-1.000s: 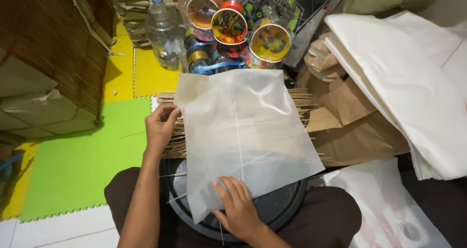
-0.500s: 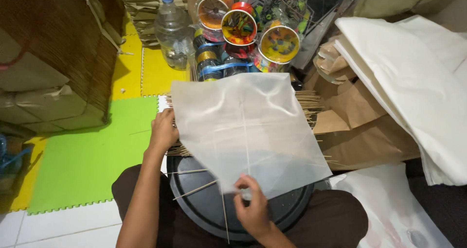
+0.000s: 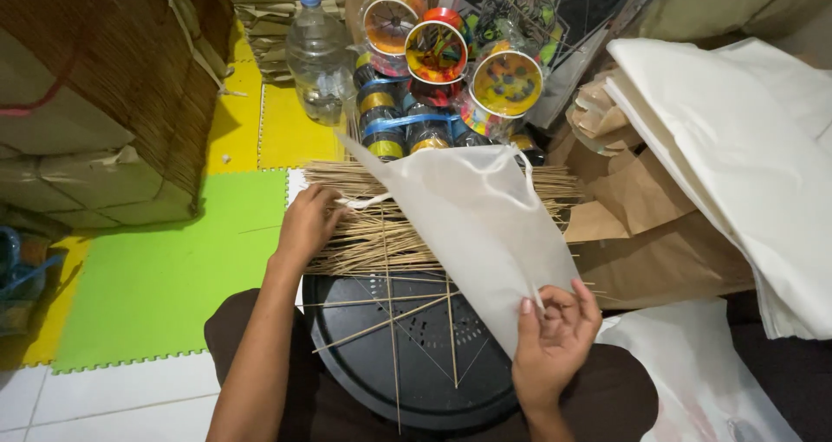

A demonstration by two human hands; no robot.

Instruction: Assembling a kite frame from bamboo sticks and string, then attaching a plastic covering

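White translucent paper sheet (image 3: 472, 225) lies folded over, draped from the far bundle of thin bamboo sticks (image 3: 381, 225) down to the near right edge of the round black tray (image 3: 416, 364) on the person's lap. A frame of crossed sticks (image 3: 394, 312) rests on the tray, partly covered by the sheet. Beyond the bundle stand spools of string (image 3: 433, 52) in clear wrap and a plastic water bottle (image 3: 316, 56). Brown paper bags (image 3: 641, 225) and a stack of white sheets (image 3: 737, 156) crowd the right side. Green and yellow foam mats (image 3: 165, 269) cover the floor at left, beside a woven reed panel (image 3: 130, 69).

The left hand (image 3: 308, 225) rests on the left end of the stick bundle, fingers curled loosely over the sticks. The right hand (image 3: 555, 334) pinches the sheet's near corner between thumb and fingers, palm toward the body.
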